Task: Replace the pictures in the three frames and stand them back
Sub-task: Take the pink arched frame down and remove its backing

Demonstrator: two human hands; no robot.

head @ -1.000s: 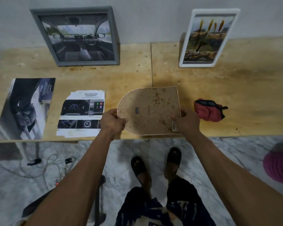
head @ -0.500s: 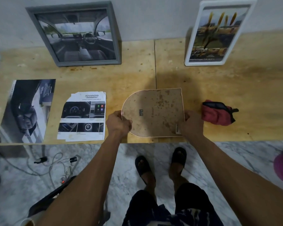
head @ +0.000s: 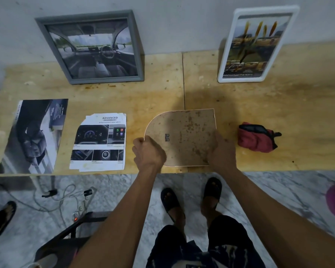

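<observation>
Over scuffed plywood tabletop (head: 240,105), hands grip arched, speckled backboard (head: 184,132).

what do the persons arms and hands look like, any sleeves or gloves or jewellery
Both arms are bare up to the picture's edge: no sleeves show. The left hand and right hand wear no gloves, and no watch, bracelet or ring is visible on them.

Left hand (head: 149,151) and right hand (head: 221,149) both clenched.

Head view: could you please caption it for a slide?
Both hands, left and right, hold an arched frame face down over the wooden table.
</observation>
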